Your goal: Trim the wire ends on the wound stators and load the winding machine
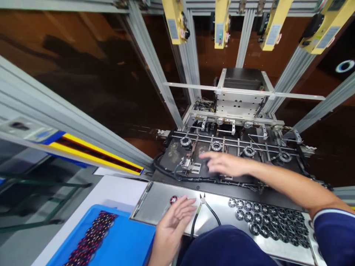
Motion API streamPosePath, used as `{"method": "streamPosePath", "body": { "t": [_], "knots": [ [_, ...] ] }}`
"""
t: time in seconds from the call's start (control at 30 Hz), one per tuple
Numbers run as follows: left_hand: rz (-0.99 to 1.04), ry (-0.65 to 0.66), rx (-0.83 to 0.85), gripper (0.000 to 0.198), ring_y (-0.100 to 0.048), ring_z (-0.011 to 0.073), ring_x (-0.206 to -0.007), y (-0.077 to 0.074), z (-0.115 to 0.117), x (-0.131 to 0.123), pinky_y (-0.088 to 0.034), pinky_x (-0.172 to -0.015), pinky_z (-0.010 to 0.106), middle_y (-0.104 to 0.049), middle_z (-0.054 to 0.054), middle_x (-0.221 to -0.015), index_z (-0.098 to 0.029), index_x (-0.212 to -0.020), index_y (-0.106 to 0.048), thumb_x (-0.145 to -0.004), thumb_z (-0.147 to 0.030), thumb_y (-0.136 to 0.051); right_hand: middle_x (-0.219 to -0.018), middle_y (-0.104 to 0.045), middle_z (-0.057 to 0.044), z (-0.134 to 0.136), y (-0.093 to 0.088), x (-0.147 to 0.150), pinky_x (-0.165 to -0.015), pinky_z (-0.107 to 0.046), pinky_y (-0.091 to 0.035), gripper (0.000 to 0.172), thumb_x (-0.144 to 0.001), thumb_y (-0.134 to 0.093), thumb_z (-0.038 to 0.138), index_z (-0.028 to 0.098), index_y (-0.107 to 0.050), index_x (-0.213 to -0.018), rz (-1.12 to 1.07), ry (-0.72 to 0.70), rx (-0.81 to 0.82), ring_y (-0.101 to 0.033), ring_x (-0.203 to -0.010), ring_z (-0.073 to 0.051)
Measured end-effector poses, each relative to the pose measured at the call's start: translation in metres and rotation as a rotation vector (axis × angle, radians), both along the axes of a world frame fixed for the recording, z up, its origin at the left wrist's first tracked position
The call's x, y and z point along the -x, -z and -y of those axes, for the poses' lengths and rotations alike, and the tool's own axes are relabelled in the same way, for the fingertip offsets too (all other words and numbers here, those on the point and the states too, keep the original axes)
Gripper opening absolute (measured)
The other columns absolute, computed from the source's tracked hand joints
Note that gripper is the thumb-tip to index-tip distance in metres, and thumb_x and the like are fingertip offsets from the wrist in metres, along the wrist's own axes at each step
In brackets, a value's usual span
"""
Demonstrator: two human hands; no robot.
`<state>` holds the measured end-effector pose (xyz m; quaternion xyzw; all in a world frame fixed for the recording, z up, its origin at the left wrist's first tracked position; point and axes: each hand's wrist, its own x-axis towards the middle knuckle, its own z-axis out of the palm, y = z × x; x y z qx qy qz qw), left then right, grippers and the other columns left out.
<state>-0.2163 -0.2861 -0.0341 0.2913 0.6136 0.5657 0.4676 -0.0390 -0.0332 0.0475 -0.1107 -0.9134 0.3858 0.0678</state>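
My right hand (226,163) reaches forward over the black machine bed (172,155), blurred by motion, fingers stretched toward a small metal fixture (190,164); whether it holds anything is unclear. Behind it, round ring parts (216,146) sit on a rail. My left hand (174,221) rests open, fingers loosely spread, on the steel plate (155,203). A small red round part (173,199) lies just beyond its fingertips, and black-handled cutting pliers (200,210) lie to its right.
Several round black-and-silver parts (270,221) lie in rows on the plate at right. A blue tray (122,240) at lower left holds a strip of dark red parts (93,236). Aluminium frame posts (151,62) and yellow units (174,20) surround the machine.
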Motion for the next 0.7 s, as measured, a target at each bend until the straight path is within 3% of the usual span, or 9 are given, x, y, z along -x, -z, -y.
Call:
{"method": "streamPosePath", "body": {
  "t": [0.07, 0.13, 0.23, 0.4, 0.7],
  "knots": [
    [-0.033, -0.099, 0.075, 0.058, -0.076, 0.0295, -0.099, 0.015, -0.002, 0.008, -0.061, -0.091, 0.04, -0.077, 0.017, -0.115, -0.015, -0.122, -0.066, -0.078, -0.051, -0.078, -0.148, -0.056, -0.013, -0.049, 0.019, 0.008, -0.117, -0.045, -0.04, 0.03, -0.102, -0.051, 0.018, 0.012, -0.073, -0.083, 0.056, 0.106, -0.054, -0.054, -0.137, -0.025],
    [-0.034, -0.117, 0.154, 0.059, -0.077, 0.0289, -0.099, 0.03, 0.0, 0.014, -0.061, -0.093, 0.038, -0.078, 0.016, -0.112, -0.015, -0.117, -0.068, -0.075, -0.054, -0.08, -0.143, -0.059, -0.013, -0.088, 0.042, 0.014, -0.115, -0.053, -0.04, 0.017, -0.1, -0.059, 0.023, 0.013, -0.073, -0.098, 0.11, 0.177, -0.095, -0.054, -0.134, -0.028],
    [-0.037, -0.106, 0.236, 0.058, -0.077, 0.0279, -0.099, 0.046, 0.007, 0.014, -0.061, -0.093, 0.036, -0.079, 0.015, -0.111, -0.015, -0.113, -0.07, -0.073, -0.055, -0.081, -0.14, -0.059, -0.011, -0.118, 0.077, 0.017, -0.109, -0.055, -0.046, 0.028, -0.097, -0.065, 0.033, 0.017, -0.065, -0.121, 0.175, 0.223, -0.14, -0.057, -0.128, -0.028],
    [-0.066, -0.088, 0.241, 0.052, -0.076, 0.0274, -0.104, 0.053, 0.011, 0.008, -0.06, -0.096, 0.034, -0.079, 0.013, -0.111, -0.016, -0.111, -0.072, -0.077, -0.055, -0.078, -0.14, -0.058, -0.011, -0.126, 0.105, 0.015, -0.104, -0.052, -0.051, 0.032, -0.098, -0.064, 0.033, 0.019, -0.062, -0.126, 0.241, 0.22, -0.184, -0.059, -0.124, -0.028],
    [-0.074, 0.0, 0.238, 0.05, -0.076, 0.0298, -0.105, 0.053, 0.002, 0.011, -0.058, -0.101, 0.041, -0.079, 0.015, -0.112, -0.016, -0.111, -0.074, -0.077, -0.052, -0.079, -0.134, -0.061, -0.011, -0.124, 0.103, 0.023, -0.098, -0.048, -0.055, 0.032, -0.099, -0.063, 0.034, 0.018, -0.062, -0.126, 0.371, 0.247, -0.24, -0.063, -0.116, -0.026]
  ]
}}
